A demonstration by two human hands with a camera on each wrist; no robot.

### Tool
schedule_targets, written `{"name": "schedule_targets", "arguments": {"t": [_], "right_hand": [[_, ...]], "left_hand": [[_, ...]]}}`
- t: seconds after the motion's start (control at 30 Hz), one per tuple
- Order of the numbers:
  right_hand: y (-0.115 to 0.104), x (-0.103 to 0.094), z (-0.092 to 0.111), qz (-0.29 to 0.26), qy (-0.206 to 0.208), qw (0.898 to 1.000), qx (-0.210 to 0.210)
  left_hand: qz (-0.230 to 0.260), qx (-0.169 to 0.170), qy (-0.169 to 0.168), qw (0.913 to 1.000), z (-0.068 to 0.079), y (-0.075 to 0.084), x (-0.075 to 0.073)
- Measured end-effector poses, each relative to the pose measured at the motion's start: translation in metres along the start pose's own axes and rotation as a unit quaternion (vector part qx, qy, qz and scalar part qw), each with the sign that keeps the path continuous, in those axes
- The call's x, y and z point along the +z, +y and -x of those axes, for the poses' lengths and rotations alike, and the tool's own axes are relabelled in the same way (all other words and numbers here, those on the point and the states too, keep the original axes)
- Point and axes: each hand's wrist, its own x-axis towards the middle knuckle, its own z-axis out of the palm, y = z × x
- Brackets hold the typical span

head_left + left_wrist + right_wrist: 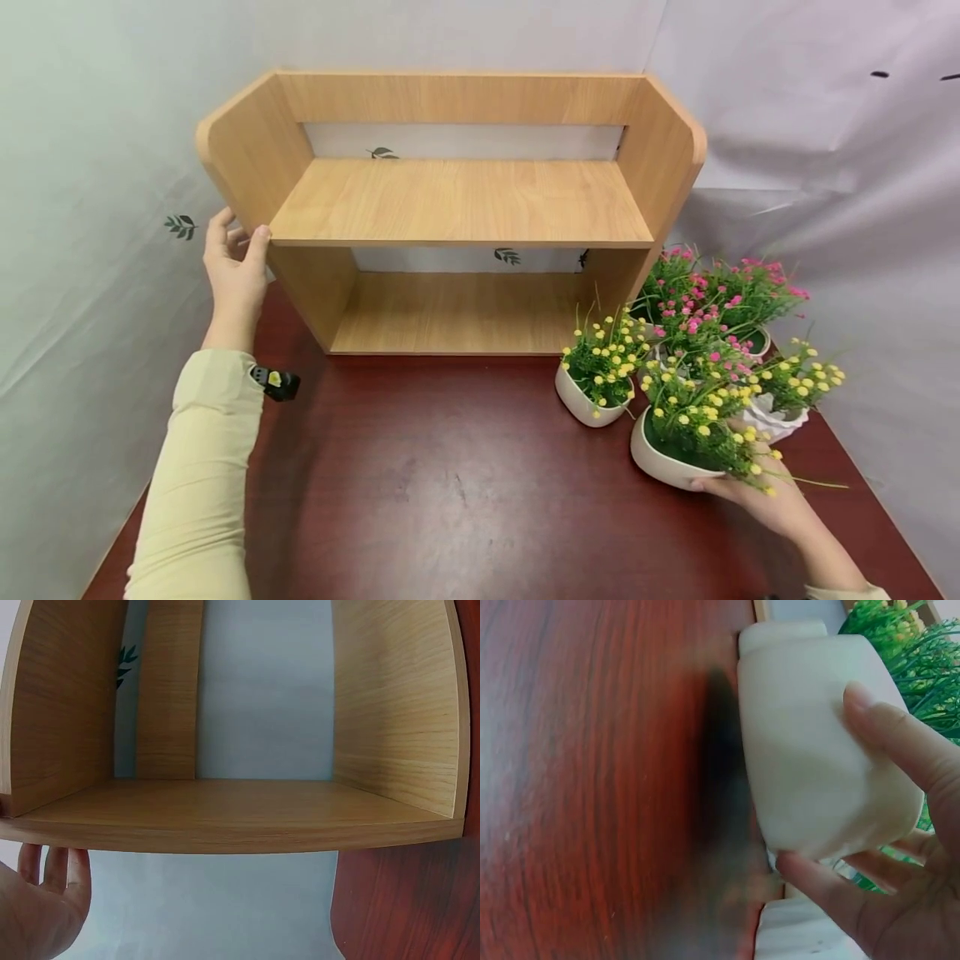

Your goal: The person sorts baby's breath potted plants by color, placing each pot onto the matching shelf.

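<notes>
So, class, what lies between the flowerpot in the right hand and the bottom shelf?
In the head view, another yellow-flowered pot stands on the table between the held flowerpot and the bottom shelf.

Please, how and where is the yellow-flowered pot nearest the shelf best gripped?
Probably grip this pot by its pale wall, from the front left: that side is exposed, while flowers overhang the rim and other pots crowd its right.
</notes>
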Motion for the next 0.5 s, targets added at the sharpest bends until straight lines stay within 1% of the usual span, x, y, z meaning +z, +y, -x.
{"name": "schedule_targets", "arguments": {"t": [0.07,0.17,0.27,0.4,0.5], "right_hand": [[-0.002,-0.002,0.001,-0.024,-0.004,0.999,0.032],[-0.006,-0.005,0.002,-0.038,0.003,0.998,0.051],[-0.011,-0.006,0.001,-0.029,0.025,0.999,0.028],[-0.016,-0.009,0.002,-0.026,0.045,0.999,0.008],[-0.019,-0.012,0.003,-0.024,0.052,0.998,0.018]], "left_hand": [[-0.003,-0.001,-0.002,1.0,0.0,0.0,-0.001],[-0.02,-0.003,-0.005,0.9998,0.0,0.0,-0.001],[-0.025,-0.001,-0.004,0.9997,0.0,0.0,-0.001],[-0.02,0.0,-0.003,0.9998,-0.001,-0.001,-0.001],[-0.029,-0.002,-0.006,0.9996,-0.001,0.0,-0.001]]}}
